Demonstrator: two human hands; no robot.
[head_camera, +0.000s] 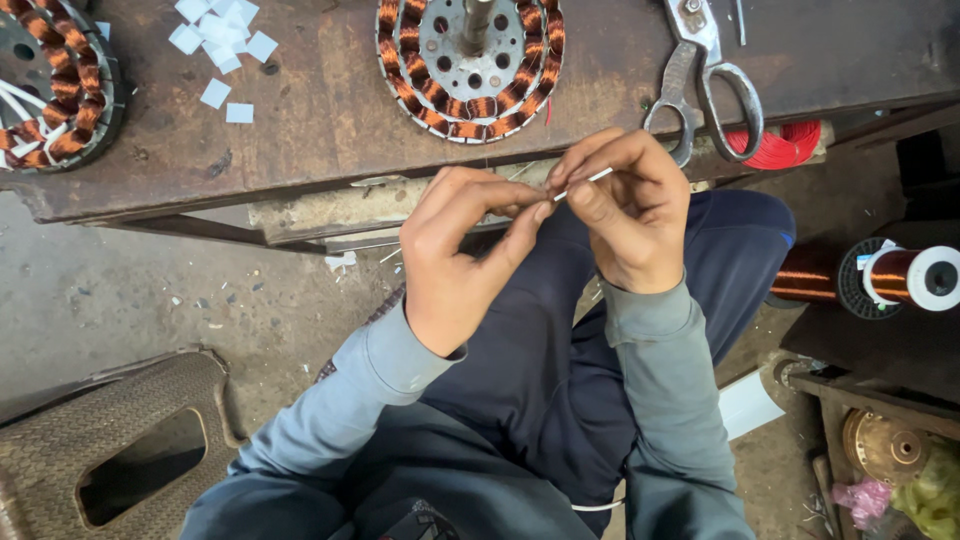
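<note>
My left hand (460, 255) and my right hand (625, 205) meet in front of my chest, just below the edge of the wooden workbench (320, 110). Between their fingertips they pinch a thin white sleeve (590, 180) with a fine wire running into it. Right above the hands, a round motor stator (470, 60) wound with copper coils lies on the bench with a shaft standing in its middle.
Metal scissors (705, 85) lie on the bench at the right, above a red wire bundle (780, 148). A second wound stator (55, 85) sits at the far left beside white paper squares (222, 40). A copper wire spool (885, 278) lies at right, a stool (120, 440) at lower left.
</note>
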